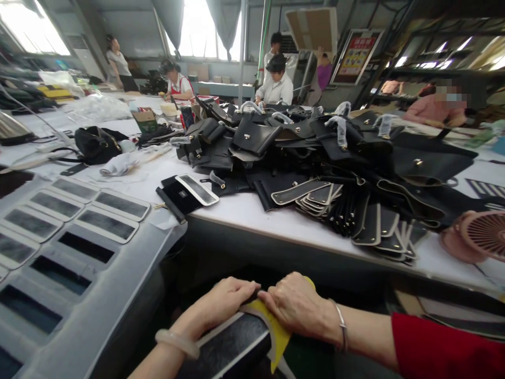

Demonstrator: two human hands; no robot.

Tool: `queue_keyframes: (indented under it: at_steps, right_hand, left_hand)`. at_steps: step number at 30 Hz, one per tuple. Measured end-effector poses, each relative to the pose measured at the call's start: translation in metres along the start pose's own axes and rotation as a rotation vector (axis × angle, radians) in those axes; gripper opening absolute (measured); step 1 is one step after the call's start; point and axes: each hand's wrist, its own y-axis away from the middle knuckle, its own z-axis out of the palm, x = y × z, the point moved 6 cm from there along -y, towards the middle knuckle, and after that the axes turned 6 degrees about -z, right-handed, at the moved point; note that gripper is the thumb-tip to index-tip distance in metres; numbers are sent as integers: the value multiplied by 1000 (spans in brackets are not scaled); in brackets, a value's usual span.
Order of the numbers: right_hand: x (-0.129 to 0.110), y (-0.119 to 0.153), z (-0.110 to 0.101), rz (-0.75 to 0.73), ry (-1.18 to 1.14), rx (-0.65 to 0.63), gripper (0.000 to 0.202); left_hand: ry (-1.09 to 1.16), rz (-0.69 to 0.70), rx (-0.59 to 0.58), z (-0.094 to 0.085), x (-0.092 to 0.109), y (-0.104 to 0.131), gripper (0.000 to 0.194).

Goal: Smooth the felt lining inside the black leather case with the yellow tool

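— Both hands sit low at the bottom edge, below the table. What are they on?

— A dark flat leather panel [232, 345] with a pale border, lying across the lap, its lower end cut off by the picture's edge. The left hand [221, 305] is curled over the panel's top edge, fingers bent down and pressed against it. The right hand [295, 305] meets it from the other side, fingertips closed on a yellow sheet [276, 331] that curves over the panel.

— Is the yellow sheet stuck on or loose?

— Cannot tell; most of it is hidden beneath the right hand, only a curved strip and a point showing.

— And above them?

— A white table [252, 210] with a big heap of black leather pieces [315, 147], straps and flaps tangled so single parts are hard to pick out. Nearer the edge, a fan of pale-bordered tabs [311, 197] lies just beside the heap.

— To the left?

— A grey tray [98, 295] with slots, some holding bordered pieces, some dark and open; it runs out of view. At far right a pink fan [477, 237] is partly cut off. Other people sit well apart at the back, faces blurred.
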Motion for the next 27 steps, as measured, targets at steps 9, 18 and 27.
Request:
queue_keyframes:
  at_steps: [9,18,27]
  right_hand:
    - [37,26,32,266,-306,102,80]
    - [38,-8,19,219,-112,83,58]
    - [49,-25,36,59,-92,94,57]
  left_hand:
    - [109,-71,-35,6,-6,-11,38]
    - [78,-116,77,7,-18,-20,25]
    - [96,-100,199,-51,-31,53,35]
